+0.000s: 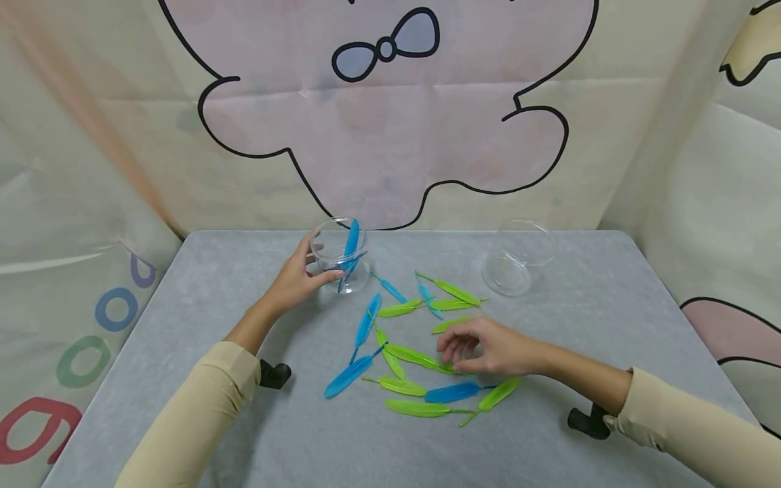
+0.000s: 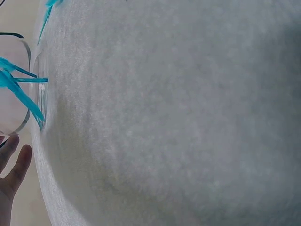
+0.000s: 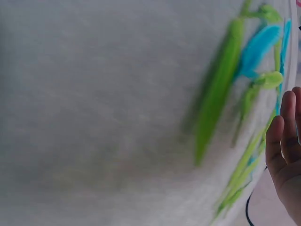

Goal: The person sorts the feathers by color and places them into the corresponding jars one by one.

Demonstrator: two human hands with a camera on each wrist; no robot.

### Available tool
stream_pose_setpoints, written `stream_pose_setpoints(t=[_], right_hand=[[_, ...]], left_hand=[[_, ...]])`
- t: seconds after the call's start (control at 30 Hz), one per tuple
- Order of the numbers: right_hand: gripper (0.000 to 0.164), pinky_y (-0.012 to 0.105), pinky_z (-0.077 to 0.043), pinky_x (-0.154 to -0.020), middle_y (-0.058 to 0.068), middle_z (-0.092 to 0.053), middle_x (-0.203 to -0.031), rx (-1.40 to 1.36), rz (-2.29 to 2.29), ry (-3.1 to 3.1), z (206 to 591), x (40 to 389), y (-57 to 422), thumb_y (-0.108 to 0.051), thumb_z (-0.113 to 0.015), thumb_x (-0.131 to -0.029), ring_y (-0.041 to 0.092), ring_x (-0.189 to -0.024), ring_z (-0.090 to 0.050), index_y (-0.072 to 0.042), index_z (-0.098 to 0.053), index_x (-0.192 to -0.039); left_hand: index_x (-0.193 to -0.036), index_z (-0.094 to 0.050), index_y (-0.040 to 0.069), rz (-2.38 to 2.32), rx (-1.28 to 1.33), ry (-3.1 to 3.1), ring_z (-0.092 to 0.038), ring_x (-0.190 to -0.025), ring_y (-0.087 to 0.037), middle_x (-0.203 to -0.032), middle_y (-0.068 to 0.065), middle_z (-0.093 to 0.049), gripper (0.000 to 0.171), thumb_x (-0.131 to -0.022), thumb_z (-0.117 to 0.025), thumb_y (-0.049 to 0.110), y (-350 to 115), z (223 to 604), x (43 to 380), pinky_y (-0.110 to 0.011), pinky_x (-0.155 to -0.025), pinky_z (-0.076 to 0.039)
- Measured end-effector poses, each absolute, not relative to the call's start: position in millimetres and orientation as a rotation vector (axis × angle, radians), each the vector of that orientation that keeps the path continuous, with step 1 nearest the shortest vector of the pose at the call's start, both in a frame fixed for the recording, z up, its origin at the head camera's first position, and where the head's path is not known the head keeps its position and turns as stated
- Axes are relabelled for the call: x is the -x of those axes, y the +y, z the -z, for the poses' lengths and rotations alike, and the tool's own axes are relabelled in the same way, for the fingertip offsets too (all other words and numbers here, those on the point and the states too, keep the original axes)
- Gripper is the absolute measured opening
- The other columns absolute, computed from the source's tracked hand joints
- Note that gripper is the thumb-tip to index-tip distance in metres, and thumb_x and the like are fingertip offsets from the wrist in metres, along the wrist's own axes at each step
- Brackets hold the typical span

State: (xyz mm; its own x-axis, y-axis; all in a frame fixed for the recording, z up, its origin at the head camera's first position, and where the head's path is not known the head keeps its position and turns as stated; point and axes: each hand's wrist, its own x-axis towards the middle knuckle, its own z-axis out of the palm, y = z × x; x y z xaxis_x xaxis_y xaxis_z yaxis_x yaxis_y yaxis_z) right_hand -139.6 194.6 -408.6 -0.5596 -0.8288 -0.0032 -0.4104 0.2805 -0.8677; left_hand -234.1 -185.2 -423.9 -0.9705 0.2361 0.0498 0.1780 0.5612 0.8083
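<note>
My left hand (image 1: 297,279) holds the side of a clear cup (image 1: 366,278), its thumb in front and its fingers behind. Blue feathers (image 1: 352,238) lean inside this cup; the left wrist view shows their quills (image 2: 30,80) near its base. The fingers (image 2: 19,167) show at that view's left edge. Bent loosely, my right hand (image 1: 491,347) hovers at the green feathers (image 1: 415,356) with nothing seen in its grasp. In the right wrist view its fingers (image 3: 275,141) look nearly straight, beside a blurred green feather (image 3: 218,94).
Green and blue feathers lie scattered over the middle of the grey table (image 1: 152,379), among them a blue feather (image 1: 348,376) and a green feather (image 1: 415,408). A second clear cup (image 1: 508,276) stands at the back right. Behind the table hangs a printed cloth (image 1: 390,122).
</note>
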Motion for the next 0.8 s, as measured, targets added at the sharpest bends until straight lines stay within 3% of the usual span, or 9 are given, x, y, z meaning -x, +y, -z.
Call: stream_pose_setpoints(t=[0.27, 0.5, 0.8], right_hand=[[0.022, 0.03, -0.057, -0.074, 0.009, -0.072, -0.099, 1.064, 1.206, 2.056, 424.4, 129.5, 213.1, 0.0, -0.071, -0.089, 0.012, -0.085, -0.067, -0.003, -0.067, -0.111], [0.025, 0.031, -0.057, -0.079, 0.005, -0.071, -0.101, 1.049, 1.2, 2.067, 434.6, 125.5, 220.8, -0.001, -0.072, -0.089, 0.019, -0.09, -0.067, -0.005, -0.068, -0.113], [0.024, 0.03, -0.056, -0.077, 0.0, -0.071, -0.099, 1.081, 1.185, 2.138, 439.7, 120.9, 225.3, -0.002, -0.073, -0.088, 0.015, -0.088, -0.067, -0.007, -0.068, -0.111]], left_hand=[[-0.16, -0.01, 0.026, -1.396, -0.348, 2.715, -0.041, -0.138, -0.041, -0.155, -0.018, -0.036, 0.098, -0.088, -0.074, 0.046, -185.4, 423.9, 234.7, -0.06, -0.1, -0.044], [-0.16, -0.009, 0.023, -1.374, -0.349, 2.724, -0.04, -0.138, -0.043, -0.155, -0.019, -0.036, 0.099, -0.089, -0.074, 0.045, -185.6, 424.0, 233.9, -0.06, -0.1, -0.044], [-0.16, -0.009, 0.024, -1.381, -0.343, 2.714, -0.04, -0.138, -0.042, -0.155, -0.018, -0.036, 0.097, -0.09, -0.074, 0.042, -185.0, 423.2, 234.1, -0.06, -0.1, -0.044]])
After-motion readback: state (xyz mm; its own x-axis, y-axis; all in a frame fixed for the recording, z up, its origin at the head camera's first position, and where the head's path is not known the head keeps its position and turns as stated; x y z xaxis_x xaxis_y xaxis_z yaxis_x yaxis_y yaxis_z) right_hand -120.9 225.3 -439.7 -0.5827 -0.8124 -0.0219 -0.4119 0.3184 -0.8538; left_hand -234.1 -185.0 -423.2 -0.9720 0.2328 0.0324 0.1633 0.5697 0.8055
